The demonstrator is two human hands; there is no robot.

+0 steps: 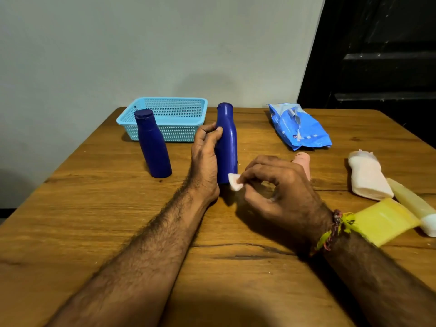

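Two bare forearms cross the near edge of the brown wooden tabletop (94, 220). A knotted yellow-and-red thread band (335, 230) sits on the right wrist.

Left hand (205, 159): fingers curled round the side of a tall dark blue plastic bottle (227, 142), steadying it. The bottle stands upright mid-tabletop, base down. Cannot tell whether its top is capped.

Right hand (278, 192): thumb and fingertips pinch a small white pad (234, 182), which touches the bottle's lower wall just above the base. The hands are close together, one on each side of the bottle.

Step in hand, as I read it: wiping down the bottle's outside, working low on the body.

Next move likely calls for running the pad up or round the wall while the left hand keeps a firm hold and turns the bottle to show fresh surface. The bottle is narrow and tall, so a sideways push could tip it.

Outward:
- A second dark blue capped bottle (153, 145) stands to the left, apart from the first.
- A light blue perforated plastic basket (179, 134) lies behind it, near the wall.
- A blue soft wipes packet (298, 126) lies at far right, flap torn open.
- A pink object (302, 159) is partly hidden behind the right hand.
- On the right edge lie a whitish-pink bottle on its side (368, 178), a pale yellow tube (412, 201) and a yellow flat sachet (382, 220).
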